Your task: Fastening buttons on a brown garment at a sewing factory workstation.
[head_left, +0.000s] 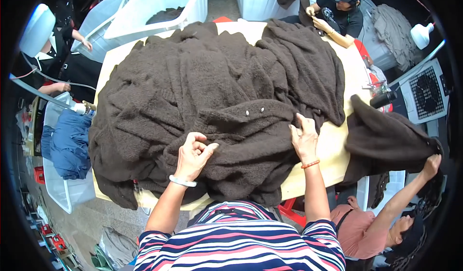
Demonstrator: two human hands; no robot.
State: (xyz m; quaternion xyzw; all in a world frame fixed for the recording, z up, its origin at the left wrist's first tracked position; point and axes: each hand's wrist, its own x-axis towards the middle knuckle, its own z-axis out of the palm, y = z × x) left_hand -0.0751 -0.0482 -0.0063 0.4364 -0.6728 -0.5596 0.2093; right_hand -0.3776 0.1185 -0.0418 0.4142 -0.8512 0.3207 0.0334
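Note:
A big pile of dark brown knitted garments (pixel 159 83) covers most of the pale yellow table in front of me. Close to me lies one brown cardigan (pixel 246 150), with two small shiny buttons (pixel 254 111) on its folded edge. My left hand (pixel 192 157), with a pale bangle at its wrist, hovers over the cardigan's left part. Its fingers are loosely curled, the thumb held apart from them. At the cardigan's right side is my right hand (pixel 305 138), a red bead bracelet at its wrist. Its thumb and forefinger stand apart, with nothing visibly gripped between them.
One person (pixel 345 10) handles brown cloth at the far right; another (pixel 366 227) at near right lifts a brown garment (pixel 390 140) by its end. A third person sits at left. White bins (pixel 159 10) stand beyond the table (pixel 333 145); blue cloth (pixel 72 143) fills a left one.

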